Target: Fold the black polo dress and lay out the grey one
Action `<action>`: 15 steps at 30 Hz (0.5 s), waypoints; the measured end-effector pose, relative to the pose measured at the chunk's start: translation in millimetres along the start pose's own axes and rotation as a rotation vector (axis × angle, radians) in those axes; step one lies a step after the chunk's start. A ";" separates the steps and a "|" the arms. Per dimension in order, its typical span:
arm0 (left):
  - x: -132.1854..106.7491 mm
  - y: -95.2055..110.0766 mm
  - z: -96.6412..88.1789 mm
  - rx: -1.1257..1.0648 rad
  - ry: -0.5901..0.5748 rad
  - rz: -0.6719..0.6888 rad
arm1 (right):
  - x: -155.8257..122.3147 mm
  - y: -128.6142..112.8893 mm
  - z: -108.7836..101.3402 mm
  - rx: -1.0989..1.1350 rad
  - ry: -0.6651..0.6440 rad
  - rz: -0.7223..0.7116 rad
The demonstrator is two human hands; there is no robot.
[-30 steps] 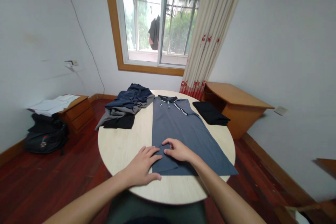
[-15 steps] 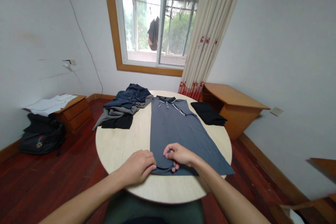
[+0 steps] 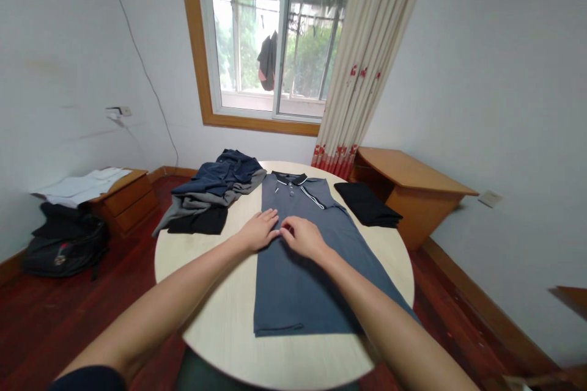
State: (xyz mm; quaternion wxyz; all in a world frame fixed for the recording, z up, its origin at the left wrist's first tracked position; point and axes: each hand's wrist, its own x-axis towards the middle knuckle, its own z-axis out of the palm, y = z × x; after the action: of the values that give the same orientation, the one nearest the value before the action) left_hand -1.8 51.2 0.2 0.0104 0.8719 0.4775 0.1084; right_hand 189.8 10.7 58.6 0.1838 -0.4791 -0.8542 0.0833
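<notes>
A grey-blue polo shirt (image 3: 312, 281) with a black collar and white-striped trim lies lengthwise on the round table, its left side in a straight edge and its hem toward me. My left hand (image 3: 260, 230) rests across that left edge at mid-length, fingers stretched out. Beside it, over the shirt's middle, is my right hand (image 3: 303, 237), its fingers curled and thumb near the index finger. Whether cloth is between those fingertips I cannot tell. The two hands nearly touch at the thumbs.
Dark blue, grey and black clothes (image 3: 215, 186) lie heaped at the table's (image 3: 206, 293) back left. A folded black garment (image 3: 367, 203) lies at the right edge. Beyond stand a wooden desk (image 3: 413, 171), a low cabinet (image 3: 131, 198) with papers, and a black bag (image 3: 64, 244).
Both hands have moved from the hem up to the middle of the polo shirt. The hem corner, lifted and curved before, now lies flat. My left hand's fingers have straightened.
</notes>
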 end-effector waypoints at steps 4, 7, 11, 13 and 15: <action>54.5 -46.2 17.9 0.114 -0.048 -0.088 | 10.7 0.7 27.7 -0.042 -0.062 -0.219; 88.2 -71.8 28.4 0.106 -0.073 -0.108 | 12.8 4.8 43.7 -0.025 -0.123 -0.334; 124.1 -95.2 41.7 0.080 -0.088 -0.142 | 9.5 13.6 52.5 0.058 -0.244 -0.375; 139.1 -104.5 46.1 0.070 -0.101 -0.167 | 7.3 16.5 52.8 0.101 -0.288 -0.365; 153.4 -112.9 48.5 0.063 -0.119 -0.193 | 6.0 17.6 52.2 0.129 -0.313 -0.358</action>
State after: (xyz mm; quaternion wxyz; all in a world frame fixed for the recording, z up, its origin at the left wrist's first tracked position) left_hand -6.0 244.8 -33.4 0.0218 0.8266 0.5610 0.0398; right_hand 180.3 26.8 6.5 0.0912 -0.2887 -0.9364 0.1773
